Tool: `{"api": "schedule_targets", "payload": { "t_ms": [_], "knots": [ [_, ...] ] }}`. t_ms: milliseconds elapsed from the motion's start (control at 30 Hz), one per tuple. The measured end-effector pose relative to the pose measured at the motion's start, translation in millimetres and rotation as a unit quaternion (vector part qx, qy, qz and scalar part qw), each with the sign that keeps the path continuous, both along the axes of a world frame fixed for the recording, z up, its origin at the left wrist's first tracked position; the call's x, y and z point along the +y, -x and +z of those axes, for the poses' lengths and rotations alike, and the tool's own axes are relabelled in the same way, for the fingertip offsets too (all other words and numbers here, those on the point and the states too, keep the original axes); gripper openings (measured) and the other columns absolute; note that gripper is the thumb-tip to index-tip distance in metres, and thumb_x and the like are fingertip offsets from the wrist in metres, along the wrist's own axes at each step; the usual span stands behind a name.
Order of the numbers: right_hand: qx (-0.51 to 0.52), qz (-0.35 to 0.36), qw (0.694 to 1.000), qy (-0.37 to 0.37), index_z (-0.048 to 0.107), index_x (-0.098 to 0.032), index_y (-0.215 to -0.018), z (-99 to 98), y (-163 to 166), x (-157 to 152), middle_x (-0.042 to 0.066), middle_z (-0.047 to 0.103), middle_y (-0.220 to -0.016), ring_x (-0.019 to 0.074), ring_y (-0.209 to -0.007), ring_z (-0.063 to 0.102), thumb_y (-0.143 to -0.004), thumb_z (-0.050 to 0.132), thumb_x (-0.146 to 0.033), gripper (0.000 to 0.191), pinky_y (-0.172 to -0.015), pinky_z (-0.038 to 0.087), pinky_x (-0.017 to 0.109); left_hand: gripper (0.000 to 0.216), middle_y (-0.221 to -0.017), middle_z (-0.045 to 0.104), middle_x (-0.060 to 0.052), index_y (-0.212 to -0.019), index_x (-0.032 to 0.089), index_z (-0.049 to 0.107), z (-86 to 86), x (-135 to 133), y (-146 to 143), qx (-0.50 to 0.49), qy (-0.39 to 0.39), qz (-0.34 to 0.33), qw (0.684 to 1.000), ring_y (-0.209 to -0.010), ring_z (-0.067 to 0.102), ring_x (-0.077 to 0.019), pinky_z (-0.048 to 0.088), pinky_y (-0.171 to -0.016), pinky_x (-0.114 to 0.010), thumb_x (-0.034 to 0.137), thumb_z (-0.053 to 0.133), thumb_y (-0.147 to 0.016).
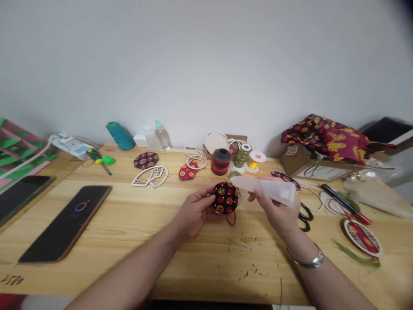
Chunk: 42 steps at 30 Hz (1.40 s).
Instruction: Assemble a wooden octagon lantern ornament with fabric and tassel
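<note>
Between the thumb and fingers of my left hand [196, 210] is a round fabric-covered disc [226, 199], black with red and orange flower dots. A red cord [231, 218] hangs below it, and a pale cut-out edge shows at its right. My right hand [280, 213] grips a translucent white glue bottle [274, 190], its tapered nozzle pointing left at the disc's upper edge. Whether the nozzle touches the disc I cannot tell. Black-handled scissors [305, 216] lie beside my right wrist, partly hidden by it.
Thread spools, among them a red-and-black one [221, 162] and a yellow one [256, 161], stand behind my hands. Wooden cut-outs [150, 177] lie left. A phone [66, 224] rests at the left. An oval ornament [363, 237], a marker [346, 204] and a cardboard box [298, 161] with cloth occupy the right.
</note>
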State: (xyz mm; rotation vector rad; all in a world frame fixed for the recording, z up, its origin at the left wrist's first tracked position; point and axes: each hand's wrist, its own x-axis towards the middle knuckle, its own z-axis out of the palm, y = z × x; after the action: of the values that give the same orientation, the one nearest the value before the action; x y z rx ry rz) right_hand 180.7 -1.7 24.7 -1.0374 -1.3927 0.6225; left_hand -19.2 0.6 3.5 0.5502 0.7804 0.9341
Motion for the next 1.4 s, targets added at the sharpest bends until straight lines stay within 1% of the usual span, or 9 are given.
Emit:
{"api": "schedule_targets", "payload": {
  "t_ms": [100,167,333,467,733,900,1033,1200,1400],
  "knots": [
    [-0.072,-0.04,0.996,-0.017,0.061,-0.017,-0.077,1.3,0.2,-1.6,0.002,0.067,-0.058,0.0153,-0.048,0.062,-0.071,0.071,-0.027,0.016,-0.045,0.052,0.026,0.03,-0.093,0.073,-0.013,-0.107,0.012,0.064,-0.4,0.3,0.9,-0.008,-0.004,-0.006,1.0,-0.075,0.071,-0.0251,0.057,-0.07,-0.042,0.015,0.062,-0.078],
    [-0.118,-0.056,0.991,-0.039,0.061,-0.017,-0.069,1.8,1.1,-2.8,0.002,0.065,-0.055,0.0138,-0.044,0.059,-0.071,0.071,-0.028,0.015,-0.041,0.049,0.024,0.029,-0.091,0.074,-0.012,-0.106,0.012,0.065,-0.4,-0.1,0.7,-0.007,-0.002,-0.005,1.0,-0.073,0.071,-0.0245,0.058,-0.069,-0.042,0.015,0.062,-0.078],
    [-0.162,-0.069,0.979,-0.101,0.06,-0.017,-0.072,0.2,0.0,-2.7,-0.001,0.062,-0.054,0.0111,-0.042,0.056,-0.072,0.071,-0.026,0.015,-0.04,0.046,0.023,0.029,-0.091,0.074,-0.012,-0.105,0.012,0.065,0.5,-1.5,-0.7,0.008,0.004,0.003,1.0,-0.074,0.071,-0.0256,0.058,-0.067,-0.042,0.014,0.063,-0.077],
    [-0.195,-0.089,0.968,-0.129,0.055,-0.018,-0.061,-2.0,-3.0,-0.3,-0.003,0.057,-0.047,0.0103,-0.039,0.052,-0.073,0.071,-0.025,0.021,-0.039,0.043,0.023,0.03,-0.093,0.074,-0.012,-0.106,0.013,0.065,0.9,-1.4,-0.6,0.002,-0.006,-0.007,1.0,-0.075,0.071,-0.0256,0.058,-0.069,-0.042,0.016,0.064,-0.076],
    [-0.188,-0.093,0.97,-0.127,0.054,-0.018,-0.059,-0.4,-2.1,0.5,-0.002,0.057,-0.046,0.0108,-0.038,0.052,-0.072,0.071,-0.024,0.023,-0.038,0.043,0.023,0.031,-0.094,0.073,-0.011,-0.107,0.014,0.066,-0.8,-2.7,-1.4,0.008,-0.011,-0.015,1.0,-0.075,0.07,-0.025,0.057,-0.07,-0.042,0.018,0.066,-0.076],
    [-0.203,-0.095,0.967,-0.125,0.052,-0.02,-0.055,1.2,-1.7,0.3,-0.003,0.054,-0.044,0.0105,-0.037,0.048,-0.074,0.07,-0.027,0.027,-0.036,0.041,0.025,0.029,-0.096,0.073,-0.012,-0.106,0.015,0.067,-0.5,-2.9,-1.7,-0.001,-0.019,-0.02,1.0,-0.077,0.07,-0.0241,0.057,-0.072,-0.042,0.018,0.065,-0.077],
    [-0.214,-0.096,0.961,-0.144,0.05,-0.02,-0.053,2.6,-1.5,0.7,-0.004,0.052,-0.042,0.0097,-0.035,0.046,-0.073,0.07,-0.026,0.029,-0.035,0.039,0.024,0.029,-0.095,0.073,-0.012,-0.106,0.015,0.068,-1.0,-2.7,-1.5,-0.001,-0.019,-0.021,1.0,-0.075,0.07,-0.0228,0.057,-0.072,-0.041,0.018,0.065,-0.077],
    [-0.209,-0.089,0.963,-0.144,0.051,-0.02,-0.055,2.5,-1.9,0.7,-0.003,0.053,-0.043,0.0106,-0.037,0.049,-0.073,0.071,-0.023,0.027,-0.037,0.04,0.024,0.029,-0.094,0.073,-0.012,-0.106,0.014,0.068,0.3,-2.8,-1.4,0.006,-0.005,-0.01,1.0,-0.074,0.07,-0.0236,0.057,-0.07,-0.042,0.017,0.064,-0.077],
    [-0.241,-0.096,0.951,-0.168,0.046,-0.021,-0.051,3.3,-2.2,0.6,-0.005,0.047,-0.04,0.0083,-0.034,0.042,-0.074,0.07,-0.024,0.033,-0.034,0.035,0.023,0.027,-0.089,0.074,-0.011,-0.103,0.013,0.068,3.0,-2.3,-1.2,0.003,0.008,0.004,1.0,-0.071,0.07,-0.0239,0.057,-0.069,-0.044,0.015,0.063,-0.077]
  ]
}}
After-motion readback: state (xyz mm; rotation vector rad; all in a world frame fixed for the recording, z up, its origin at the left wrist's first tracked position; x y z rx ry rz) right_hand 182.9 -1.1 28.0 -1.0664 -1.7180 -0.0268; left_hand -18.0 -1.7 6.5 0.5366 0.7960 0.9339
